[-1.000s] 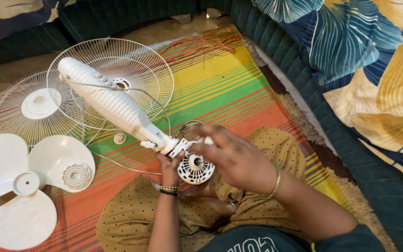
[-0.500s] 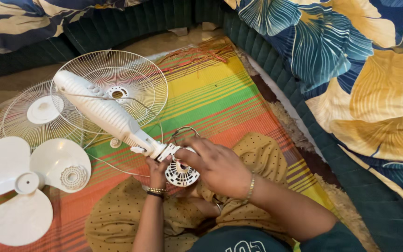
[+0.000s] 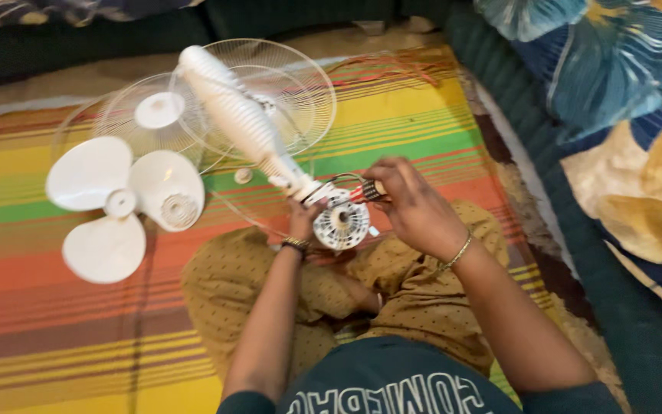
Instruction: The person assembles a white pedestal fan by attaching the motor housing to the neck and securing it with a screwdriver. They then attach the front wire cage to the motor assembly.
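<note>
Fan motor housing (image 3: 340, 221) lifted; left hand (image 3: 303, 218) grips beneath, right hand (image 3: 411, 203) pinches wires.

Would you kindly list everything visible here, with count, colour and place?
fan body: one, white ribbed, slanting up from the hands
motor housing: one, white vented disc, at the fan body's lower end
wires: a few, red and dark, by the motor housing
fan blade: one, white three-lobed, left on the mat
wire guards: two, white, beneath the fan body
mat: one, striped, on the floor
cushion: one, blue and yellow leaf print, right
left hand: under the motor housing
right hand: at the wires
</note>
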